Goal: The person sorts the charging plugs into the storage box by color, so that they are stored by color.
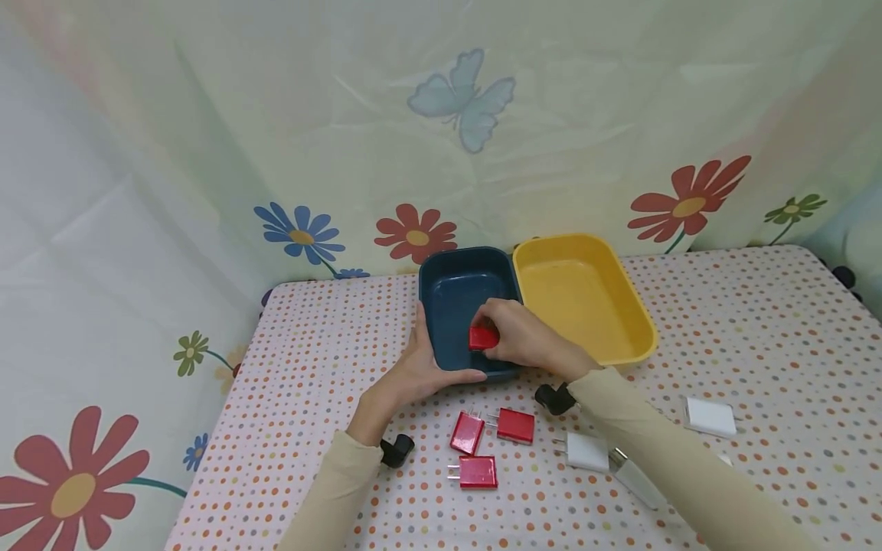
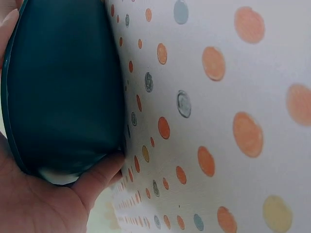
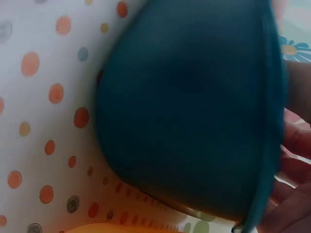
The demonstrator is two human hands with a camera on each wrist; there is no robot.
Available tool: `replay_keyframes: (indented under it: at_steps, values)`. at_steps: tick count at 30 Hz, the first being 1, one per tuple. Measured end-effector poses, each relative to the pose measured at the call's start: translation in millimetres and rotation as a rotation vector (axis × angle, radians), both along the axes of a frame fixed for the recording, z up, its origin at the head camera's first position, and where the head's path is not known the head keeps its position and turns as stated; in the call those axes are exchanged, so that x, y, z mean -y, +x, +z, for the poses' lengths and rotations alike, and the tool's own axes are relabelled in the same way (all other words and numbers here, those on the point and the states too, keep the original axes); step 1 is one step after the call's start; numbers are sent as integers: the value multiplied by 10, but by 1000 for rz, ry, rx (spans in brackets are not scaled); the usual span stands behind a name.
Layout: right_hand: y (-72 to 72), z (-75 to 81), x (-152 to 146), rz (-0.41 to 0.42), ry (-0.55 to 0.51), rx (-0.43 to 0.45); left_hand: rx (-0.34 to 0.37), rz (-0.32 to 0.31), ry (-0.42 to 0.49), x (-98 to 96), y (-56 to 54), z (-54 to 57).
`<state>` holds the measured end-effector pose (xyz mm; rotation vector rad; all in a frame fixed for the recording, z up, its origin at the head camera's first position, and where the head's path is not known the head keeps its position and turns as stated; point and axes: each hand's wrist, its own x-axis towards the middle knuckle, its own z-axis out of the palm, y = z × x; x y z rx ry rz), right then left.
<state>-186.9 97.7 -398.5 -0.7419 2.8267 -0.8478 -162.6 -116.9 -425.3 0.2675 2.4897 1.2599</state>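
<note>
My right hand (image 1: 527, 333) pinches a red charger plug (image 1: 482, 339) over the inside of the dark blue tray (image 1: 465, 295). Spread around that tray's front left corner, my left hand (image 1: 413, 371) lays straight fingers along the left wall and its thumb along the front. In the left wrist view, the thumb (image 2: 102, 177) touches the tray's outer wall (image 2: 68, 87). The right wrist view shows the tray's side (image 3: 189, 111), with the right hand (image 3: 294, 160) partly hidden past its rim. Three red charger plugs (image 1: 477, 472) lie on the table in front.
A yellow tray (image 1: 572, 291) stands against the blue one's right side. White charger plugs (image 1: 586, 451) lie on the dotted tablecloth (image 1: 310, 344) around the right forearm, partly covered by it. A flowered curtain (image 1: 565, 153) hangs behind the table's back edge.
</note>
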Motion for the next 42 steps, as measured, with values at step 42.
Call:
replay_keyframes:
  at_steps: [42]
  values:
    - [648,520,22,99,-47,-339,13,9,-9,7,1,-28]
